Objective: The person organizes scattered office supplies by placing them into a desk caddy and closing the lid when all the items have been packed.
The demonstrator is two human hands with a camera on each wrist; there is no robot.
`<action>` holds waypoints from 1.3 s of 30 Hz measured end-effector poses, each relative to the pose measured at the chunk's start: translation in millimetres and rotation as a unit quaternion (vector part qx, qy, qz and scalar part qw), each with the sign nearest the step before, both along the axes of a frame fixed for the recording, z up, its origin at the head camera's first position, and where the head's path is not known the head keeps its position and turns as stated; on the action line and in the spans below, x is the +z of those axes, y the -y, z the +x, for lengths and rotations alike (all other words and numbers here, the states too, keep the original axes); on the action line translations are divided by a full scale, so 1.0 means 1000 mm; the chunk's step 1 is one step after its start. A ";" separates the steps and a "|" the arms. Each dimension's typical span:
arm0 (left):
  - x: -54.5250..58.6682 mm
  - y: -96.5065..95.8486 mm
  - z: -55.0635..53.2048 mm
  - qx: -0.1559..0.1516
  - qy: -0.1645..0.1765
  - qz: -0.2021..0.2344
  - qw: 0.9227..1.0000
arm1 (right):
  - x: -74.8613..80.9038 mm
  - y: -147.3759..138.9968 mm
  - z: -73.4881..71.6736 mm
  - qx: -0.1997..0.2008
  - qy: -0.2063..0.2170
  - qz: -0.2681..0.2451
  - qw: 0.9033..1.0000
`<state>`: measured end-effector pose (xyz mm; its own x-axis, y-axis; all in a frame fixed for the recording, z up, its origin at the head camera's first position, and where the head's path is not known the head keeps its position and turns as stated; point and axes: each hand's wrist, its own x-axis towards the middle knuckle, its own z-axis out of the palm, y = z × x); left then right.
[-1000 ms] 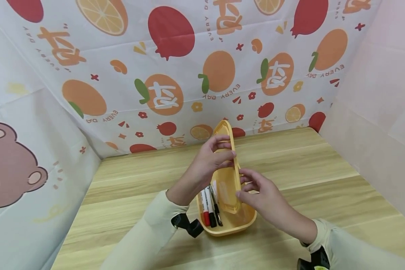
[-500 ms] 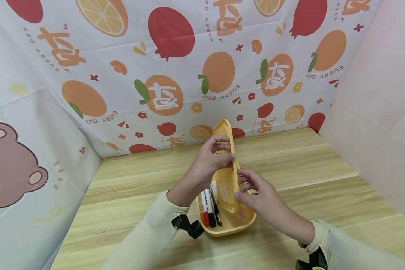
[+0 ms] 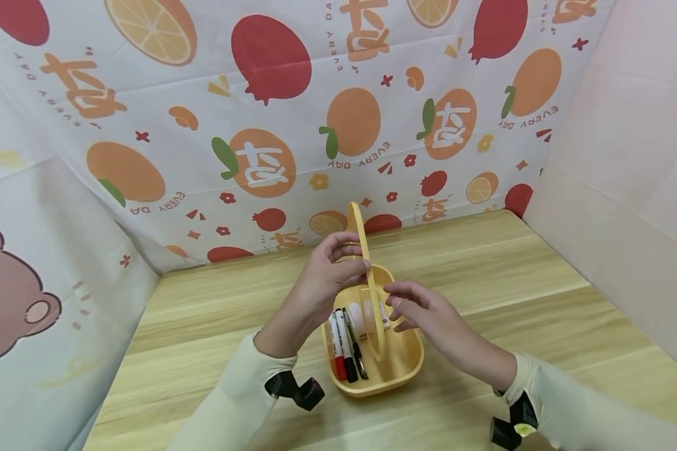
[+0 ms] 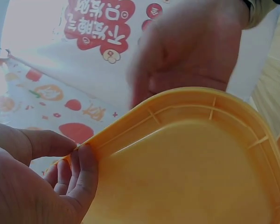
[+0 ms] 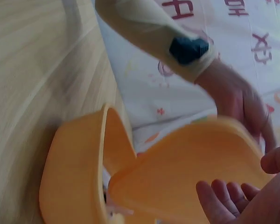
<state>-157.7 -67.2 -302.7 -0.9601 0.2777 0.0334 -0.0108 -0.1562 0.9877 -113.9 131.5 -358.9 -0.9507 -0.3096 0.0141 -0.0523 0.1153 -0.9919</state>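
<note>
My left hand (image 3: 323, 277) pinches the long edge of a yellow plastic lid (image 4: 177, 168), thumb on one side and fingers on the other. The lid stands on edge above a rounded yellow box (image 3: 403, 369) on the table. Beside the lid, my right hand (image 3: 440, 318) has loosely bent fingers, apart from it with nothing held. Along the box's left side lie a red-capped marker (image 3: 338, 351), a black-capped marker (image 3: 346, 354) and a slim black pen (image 3: 355, 347). Farther back sits a white rounded item (image 3: 357, 318), partly hidden by the lid; its kind is unclear.
The wooden table (image 3: 214, 351) extends around the box. A fruit-printed cloth (image 3: 293, 156) hangs behind it, with pale cloth walls on the left (image 3: 84, 250) and right (image 3: 626, 188). A small black camera is strapped to each wrist.
My right hand has let go of the lid's edge and moved slightly away. The left hand has turned the lid more edge-on and shifted it left, uncovering more of the box. The head view has shifted slightly.
</note>
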 end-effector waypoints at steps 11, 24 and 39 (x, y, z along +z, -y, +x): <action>0.016 0.013 0.014 -0.015 -0.024 0.011 1.000 | -0.029 -0.017 -0.034 0.000 0.073 -0.054 0.996; 0.036 0.016 0.026 -0.025 -0.044 0.039 0.998 | -0.050 0.000 -0.036 0.111 0.183 -0.173 0.961; 0.034 0.033 0.031 -0.017 -0.051 0.027 0.998 | -0.045 -0.011 -0.030 0.104 0.184 -0.162 0.964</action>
